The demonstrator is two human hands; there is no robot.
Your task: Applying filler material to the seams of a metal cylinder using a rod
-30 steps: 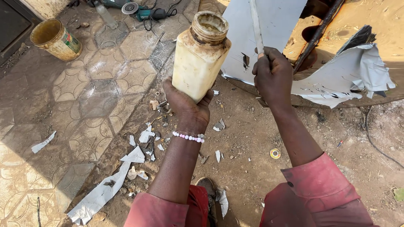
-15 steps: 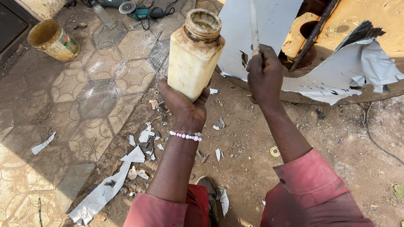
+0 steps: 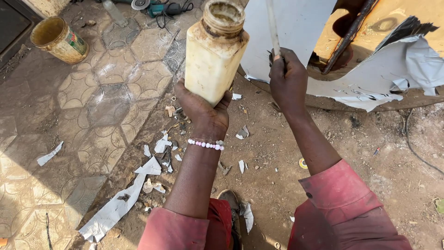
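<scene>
Outdoor yard, patterned paving [image 3: 92, 92] on the left, bare dirt ground [image 3: 370, 139] on the right. Far left: yellowish paint tin [image 3: 58, 39], open, standing upright on the paving. Top edge: angle grinder [image 3: 152, 7] with cable, partly cut off. Pale scraps [image 3: 120, 203] lie along the paving/dirt edge, smaller bits scattered around.

Left hand [image 3: 203, 111], beaded bracelet [image 3: 206, 144] at the wrist, is closed around the bottom of a dirty cream plastic bottle [image 3: 215, 51]. Bottle held upright, lifted clear of the ground, wide mouth open at the top, contents not visible.

Right hand [image 3: 287, 78] just beside it, fist wrapped around a thin pale stick [image 3: 273, 28] that points up out of the frame; tip not visible. Hand and bottle are not touching.

Behind the right hand: curved yellow-orange body [image 3: 393, 23] with white sheet [image 3: 296, 32] peeling off it, torn edges curling at right [image 3: 416, 60]. Red sleeves at the bottom.
</scene>
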